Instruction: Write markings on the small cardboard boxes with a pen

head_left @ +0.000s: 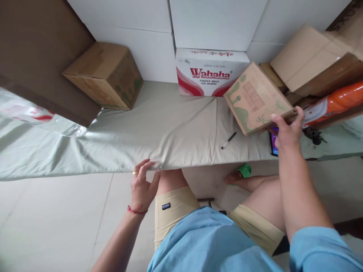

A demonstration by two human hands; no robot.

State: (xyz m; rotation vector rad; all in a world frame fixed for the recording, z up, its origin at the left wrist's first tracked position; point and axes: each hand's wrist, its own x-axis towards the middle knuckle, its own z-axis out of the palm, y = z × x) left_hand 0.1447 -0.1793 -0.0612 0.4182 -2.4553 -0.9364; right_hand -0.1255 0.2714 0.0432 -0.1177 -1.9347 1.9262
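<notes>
My right hand (287, 130) grips the near right corner of a small cardboard box (256, 100) with green plant prints, thumb on its printed face. The box is tilted, and its contents are hidden. Partly behind that hand lies a phone (273, 145) with a lit purple-blue screen. My left hand (144, 181), wearing a ring and a red string bracelet, rests its fingertips at the front edge of the cloth-covered table (181, 132). Its fingers are apart with nothing in them. A pen (228, 140) lies on the cloth between the hands, closer to the box.
Against the tiled wall stands a white and red Wahaha carton (212, 73). Another green-printed cardboard box (106, 75) sits at the left, beside a large brown carton (42, 49) and a clear plastic bottle (65, 124). At right are stacked cardboard boxes (310, 56), an orange bottle (337, 102) and keys (313, 134).
</notes>
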